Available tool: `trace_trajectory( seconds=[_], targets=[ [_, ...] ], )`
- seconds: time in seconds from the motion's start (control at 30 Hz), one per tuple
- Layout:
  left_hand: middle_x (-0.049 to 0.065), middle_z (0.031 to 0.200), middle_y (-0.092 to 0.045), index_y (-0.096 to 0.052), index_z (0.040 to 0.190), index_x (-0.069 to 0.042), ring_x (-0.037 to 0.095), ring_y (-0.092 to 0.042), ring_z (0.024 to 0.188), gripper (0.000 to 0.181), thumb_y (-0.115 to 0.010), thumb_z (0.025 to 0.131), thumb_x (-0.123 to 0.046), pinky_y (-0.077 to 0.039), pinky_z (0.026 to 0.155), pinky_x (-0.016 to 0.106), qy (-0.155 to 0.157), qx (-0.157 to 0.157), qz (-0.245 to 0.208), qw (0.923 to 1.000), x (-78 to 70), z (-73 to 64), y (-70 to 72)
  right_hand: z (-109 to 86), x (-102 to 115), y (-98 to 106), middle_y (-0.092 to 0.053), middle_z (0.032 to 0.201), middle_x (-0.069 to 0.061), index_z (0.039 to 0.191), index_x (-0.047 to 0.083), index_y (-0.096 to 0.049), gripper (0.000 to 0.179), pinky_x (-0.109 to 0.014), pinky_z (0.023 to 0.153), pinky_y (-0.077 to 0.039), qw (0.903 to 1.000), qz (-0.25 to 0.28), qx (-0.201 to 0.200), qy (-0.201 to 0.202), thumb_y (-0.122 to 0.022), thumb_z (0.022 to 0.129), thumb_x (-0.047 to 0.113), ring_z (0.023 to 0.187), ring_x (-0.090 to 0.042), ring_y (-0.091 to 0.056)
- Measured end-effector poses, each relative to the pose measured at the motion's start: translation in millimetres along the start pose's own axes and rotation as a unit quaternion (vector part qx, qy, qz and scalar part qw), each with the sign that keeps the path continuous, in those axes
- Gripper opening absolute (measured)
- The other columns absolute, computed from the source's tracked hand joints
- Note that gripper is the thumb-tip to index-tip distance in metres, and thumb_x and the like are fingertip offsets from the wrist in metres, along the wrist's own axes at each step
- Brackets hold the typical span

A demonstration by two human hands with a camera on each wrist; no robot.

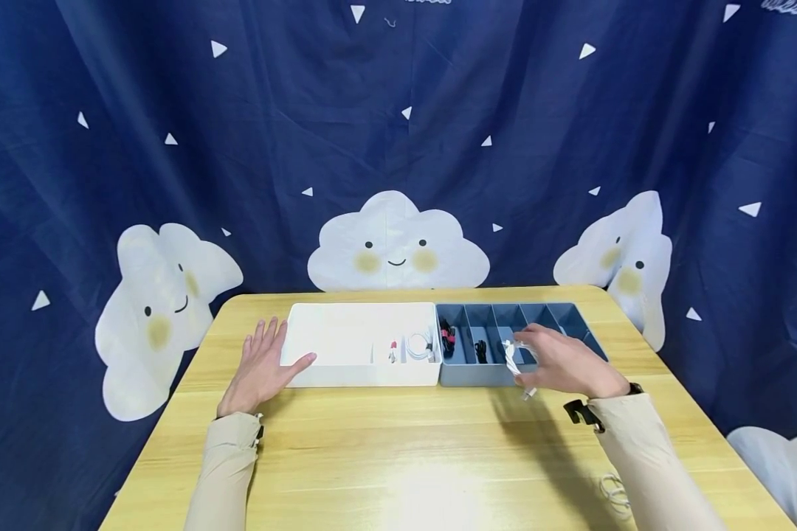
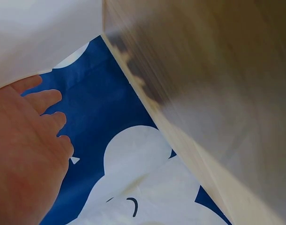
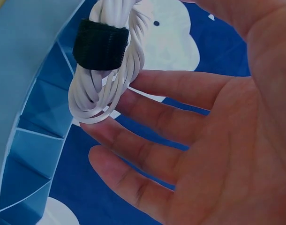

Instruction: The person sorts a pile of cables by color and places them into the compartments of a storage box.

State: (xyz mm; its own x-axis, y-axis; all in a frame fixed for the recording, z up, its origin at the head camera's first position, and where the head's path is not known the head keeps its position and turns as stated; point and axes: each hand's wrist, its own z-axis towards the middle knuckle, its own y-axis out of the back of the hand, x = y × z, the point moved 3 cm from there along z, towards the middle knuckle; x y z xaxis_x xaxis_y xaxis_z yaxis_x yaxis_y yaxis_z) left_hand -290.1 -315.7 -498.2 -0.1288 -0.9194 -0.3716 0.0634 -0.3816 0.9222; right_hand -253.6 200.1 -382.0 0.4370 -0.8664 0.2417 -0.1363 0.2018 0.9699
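A bundled white cable (image 1: 511, 355) hangs from my right hand (image 1: 564, 361), which holds it over the front of the blue-grey divided box (image 1: 474, 375). In the right wrist view a black strap (image 3: 101, 45) wraps the cable's loops, and the fingers spread behind them. My left hand (image 1: 260, 367) rests at the left end of the white box (image 1: 332, 332), fingers extended and thumb over its front edge. Inside the white box's right side lie a white coiled cable (image 1: 409, 342) and a small red-and-white cable (image 1: 393, 351).
The blue-grey box stands against the white box's right end. Its left compartments hold a black-and-red cable (image 1: 447, 338) and a black cable (image 1: 481, 351). Another pale coiled cable (image 1: 613, 493) lies on the wooden table (image 1: 372, 435) by the right forearm. A dark blue curtain (image 1: 385, 162) hangs behind.
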Motion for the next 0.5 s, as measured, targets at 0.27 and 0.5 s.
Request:
trace_trajectory(
  seconds=[0.27, 0.5],
  targets=[
    [0.025, 0.173, -0.009, -0.015, 0.165, -0.002, 0.047, 0.002, 0.161, 0.112, -0.047, 0.092, -0.081, -0.002, 0.127, 0.069, 0.002, 0.001, 0.006, 1.0000, 1.6, 1.4, -1.0, 8.8, 5, 2, -0.064, 0.135, -0.015, 0.139, 0.001, -0.062, 0.066, -0.055, 0.100, -0.055, 0.9996, 0.000, -0.006, 0.026, -0.081, 0.085, 0.034, 0.119, -0.031, -0.066],
    [0.025, 0.174, -0.007, -0.015, 0.165, -0.002, 0.047, 0.004, 0.161, 0.112, -0.049, 0.092, -0.080, -0.001, 0.127, 0.069, 0.002, 0.001, -0.001, 1.0000, 1.3, 0.8, -0.9, 19.2, 12, 3, -0.060, 0.145, -0.016, 0.143, 0.002, -0.059, 0.070, -0.057, 0.108, -0.050, 0.9997, 0.001, 0.012, 0.023, -0.080, 0.086, 0.038, 0.132, -0.034, -0.060]
  ],
)
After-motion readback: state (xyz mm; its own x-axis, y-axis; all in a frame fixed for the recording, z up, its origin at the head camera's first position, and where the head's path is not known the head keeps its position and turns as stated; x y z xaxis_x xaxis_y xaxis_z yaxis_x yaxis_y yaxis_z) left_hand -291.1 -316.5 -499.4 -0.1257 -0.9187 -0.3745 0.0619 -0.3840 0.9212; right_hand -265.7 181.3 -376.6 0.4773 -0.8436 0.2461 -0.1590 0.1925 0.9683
